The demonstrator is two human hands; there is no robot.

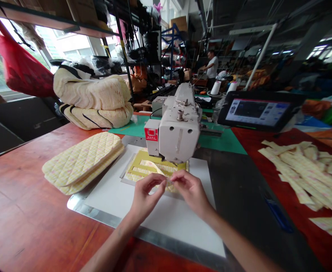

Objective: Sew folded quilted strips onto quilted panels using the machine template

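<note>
My left hand (146,192) and my right hand (191,189) meet just in front of the sewing machine head (180,132), each with thumb and fingertips pinched together. Between them they hold the near end of a pale patterned fabric strip (154,166), which curls up from the work; the fingertips partly hide that end. Below lies a quilted yellow fabric piece (132,174), under a yellow slotted template (140,155) beneath the machine head. A white sheet (166,223) spreads under the wrists.
A stack of quilted oval pieces (83,160) lies at left, with thick bundles (95,98) behind. At right are loose fabric strips (304,173), a blue-handled tool (279,213) and a control screen (259,111). A person (211,66) stands far back.
</note>
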